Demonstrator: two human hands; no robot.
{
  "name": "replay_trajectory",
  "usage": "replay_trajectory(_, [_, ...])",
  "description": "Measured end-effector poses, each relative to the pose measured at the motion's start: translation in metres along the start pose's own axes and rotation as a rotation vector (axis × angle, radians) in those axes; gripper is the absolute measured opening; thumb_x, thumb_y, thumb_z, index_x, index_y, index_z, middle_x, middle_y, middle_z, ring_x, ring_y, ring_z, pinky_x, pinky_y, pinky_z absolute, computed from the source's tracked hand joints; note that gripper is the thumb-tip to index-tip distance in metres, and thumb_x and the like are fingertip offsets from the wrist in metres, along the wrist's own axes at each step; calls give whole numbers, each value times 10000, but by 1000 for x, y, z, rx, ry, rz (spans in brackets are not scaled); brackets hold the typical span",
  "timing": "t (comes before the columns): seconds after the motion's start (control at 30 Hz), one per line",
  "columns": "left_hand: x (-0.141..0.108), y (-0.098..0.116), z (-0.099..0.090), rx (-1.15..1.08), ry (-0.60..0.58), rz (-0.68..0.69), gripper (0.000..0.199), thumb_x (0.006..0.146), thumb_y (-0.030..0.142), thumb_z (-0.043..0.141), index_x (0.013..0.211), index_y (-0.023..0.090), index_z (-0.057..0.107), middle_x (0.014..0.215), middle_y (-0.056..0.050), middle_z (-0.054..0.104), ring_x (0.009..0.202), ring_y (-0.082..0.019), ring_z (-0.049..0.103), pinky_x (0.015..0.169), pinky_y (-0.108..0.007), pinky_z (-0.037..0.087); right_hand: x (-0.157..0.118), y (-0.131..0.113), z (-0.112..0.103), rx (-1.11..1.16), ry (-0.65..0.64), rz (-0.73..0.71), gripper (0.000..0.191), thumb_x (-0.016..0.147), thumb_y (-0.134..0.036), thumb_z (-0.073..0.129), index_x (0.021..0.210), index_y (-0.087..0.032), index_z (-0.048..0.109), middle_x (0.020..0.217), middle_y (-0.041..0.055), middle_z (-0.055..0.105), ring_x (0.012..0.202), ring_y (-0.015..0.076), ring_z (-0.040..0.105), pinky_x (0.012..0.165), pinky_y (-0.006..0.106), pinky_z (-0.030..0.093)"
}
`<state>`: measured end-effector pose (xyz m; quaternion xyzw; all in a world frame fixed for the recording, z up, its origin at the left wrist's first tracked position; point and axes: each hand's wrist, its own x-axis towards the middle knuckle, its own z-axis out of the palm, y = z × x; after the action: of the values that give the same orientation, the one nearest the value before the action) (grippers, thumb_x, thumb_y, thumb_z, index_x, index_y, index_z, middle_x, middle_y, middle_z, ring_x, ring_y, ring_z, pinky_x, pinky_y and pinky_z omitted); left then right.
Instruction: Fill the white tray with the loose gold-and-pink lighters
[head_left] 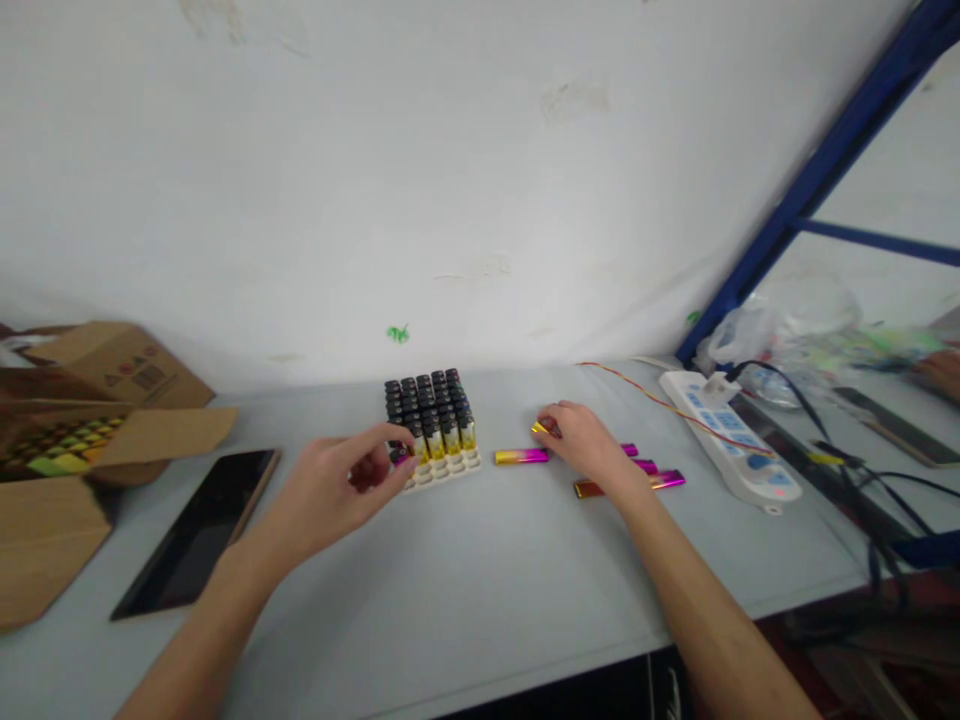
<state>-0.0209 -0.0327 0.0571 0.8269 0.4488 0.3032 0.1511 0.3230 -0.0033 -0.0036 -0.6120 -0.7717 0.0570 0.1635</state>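
A white tray (442, 473) holds rows of black-topped, yellow-bodied lighters (451, 432). At its front left corner, my left hand (352, 480) has thumb and index finger closed on a black-topped lighter (400, 455). To the right, my right hand (581, 437) pinches a shiny gold piece (545, 430); the rest of that piece is hidden by the fingers. A yellow-to-purple metallic case (521, 456) lies just left of the right hand. Several similar cases (667, 480) lie partly beneath the right hand and forearm.
An open cardboard box (161, 435) with lighters stands at the left, beside a dark tablet (199, 530). At the right lie a white power strip (731, 440), cables and plastic bags (757, 335) near a blue frame (795, 205). Another person's hand (941, 372) shows at the far right.
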Motion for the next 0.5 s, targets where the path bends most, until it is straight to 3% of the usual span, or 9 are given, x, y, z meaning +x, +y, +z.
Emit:
replay_trajectory(0.13, [-3, 23, 12, -152, 99, -4, 145, 887, 342, 687, 832, 213, 725, 555, 41, 562, 446, -90, 443, 482, -210, 369, 2, -3, -10, 153, 199, -67, 138, 975, -259, 647, 918, -177, 742, 879, 76, 708, 758, 194, 643, 755, 316, 498])
replay_trajectory(0.2, [-3, 30, 25, -240, 87, -22, 164, 890, 321, 683, 779, 203, 712, 552, 33, 563, 462, -96, 455, 481, -216, 363, 2, -9, -15, 355, 344, -45, 188, 973, -360, 666, 991, -187, 736, 867, 58, 711, 715, 181, 638, 725, 318, 514])
replay_trajectory(0.27, [-4, 34, 41, -334, 60, -52, 179, 892, 315, 692, 757, 199, 713, 579, 15, 605, 504, -108, 496, 516, -225, 390, 1, -18, -18, 652, 396, 9, 285, 944, -463, 696, 1050, -199, 709, 798, 21, 694, 637, 163, 622, 646, 306, 515])
replay_trajectory(0.37, [-4, 37, 63, -528, 34, -162, 162, 864, 347, 762, 931, 202, 737, 670, 0, 677, 562, -123, 567, 578, -239, 460, -1, -38, -16, 1120, 297, 39, 362, 892, -524, 748, 1060, -211, 677, 756, -13, 678, 613, 149, 635, 600, 288, 525])
replay_trajectory(0.5, [-5, 33, 77, -768, 54, -231, 533, 800, 355, 847, 1263, 222, 620, 869, -23, 733, 794, -174, 703, 718, -275, 561, -7, -67, -6, 1435, 79, 102, 355, 821, -509, 837, 910, -206, 675, 780, -14, 699, 672, 139, 674, 687, 286, 561])
